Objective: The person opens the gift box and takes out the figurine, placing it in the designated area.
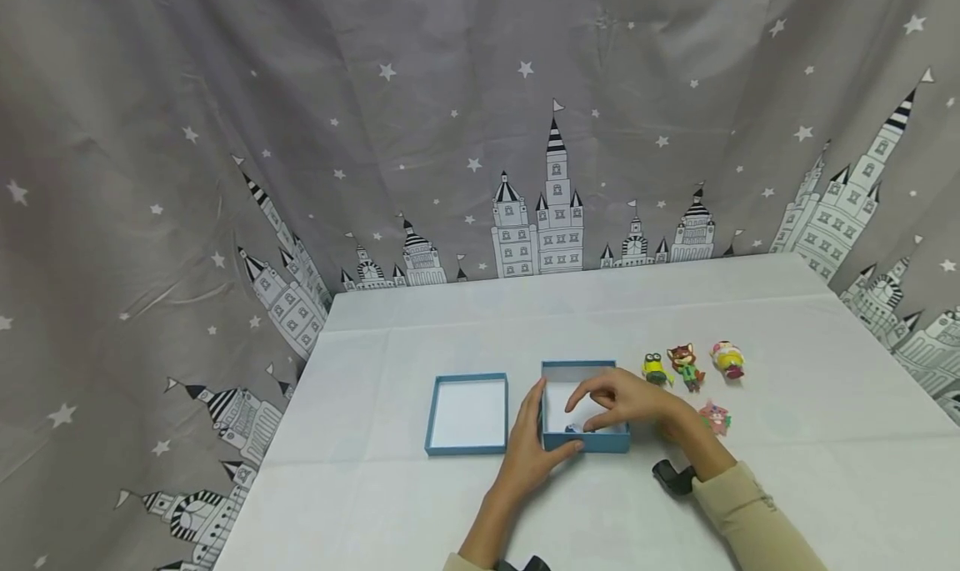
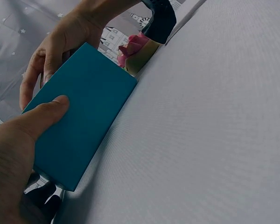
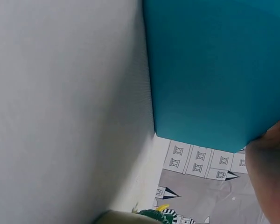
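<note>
A blue open box (image 1: 609,443) with a white inside stands on the white table. My left hand (image 1: 525,454) grips its near left corner, thumb on the front wall and fingers along the left side; the left wrist view shows that thumb flat on the box (image 2: 91,121). Over the box reaches my right hand (image 1: 626,394), its bent index finger and thumb apart and pointing down inside. Close by the right thumb, a small blue-and-white thing (image 1: 573,428) lies at the inner front wall. In the right wrist view the box wall (image 3: 210,70) hides the right fingertips.
Left of the box lies a shallow blue-rimmed lid (image 1: 467,451), white side up. To the right are a yellow-green figurine (image 1: 655,371), a fox figurine (image 1: 686,366), a yellow-and-white figurine (image 1: 727,359) and a pink figurine (image 1: 716,418). A grey castle-print curtain (image 1: 435,137) hangs behind.
</note>
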A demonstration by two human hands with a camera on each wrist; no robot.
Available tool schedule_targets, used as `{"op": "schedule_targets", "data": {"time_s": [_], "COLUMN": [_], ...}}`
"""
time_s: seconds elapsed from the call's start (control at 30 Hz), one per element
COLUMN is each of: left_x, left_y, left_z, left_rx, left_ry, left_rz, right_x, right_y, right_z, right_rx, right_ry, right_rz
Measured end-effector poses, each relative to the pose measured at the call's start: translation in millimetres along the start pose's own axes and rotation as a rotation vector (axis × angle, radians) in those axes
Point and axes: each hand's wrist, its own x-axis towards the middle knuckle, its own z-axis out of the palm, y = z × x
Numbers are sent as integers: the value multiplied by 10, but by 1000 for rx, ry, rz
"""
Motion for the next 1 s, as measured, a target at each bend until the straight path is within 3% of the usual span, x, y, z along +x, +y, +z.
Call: {"op": "schedule_targets", "data": {"time_s": [0.1,0.4,0.63,0.77,1.0], "left_x": [-5,-7,-10,-11,-4], "left_y": [-5,-6,0,5,18], "left_z": [-6,-9,-4,-1,-2], "left_rx": [1,13,12,12,11], "left_ry": [-3,8,11,8,8], "left_rz": [-5,8,18,9,14], "right_x": [5,0,19,18,20], "right_y": [88,58,68,72,34], "right_z": [34,72,114,122,113], "right_rx": [-33,-166,-367,-385,-389], "right_ry": [-8,5,-4,9,1], "right_rz": [-3,136,126,104,147]}}
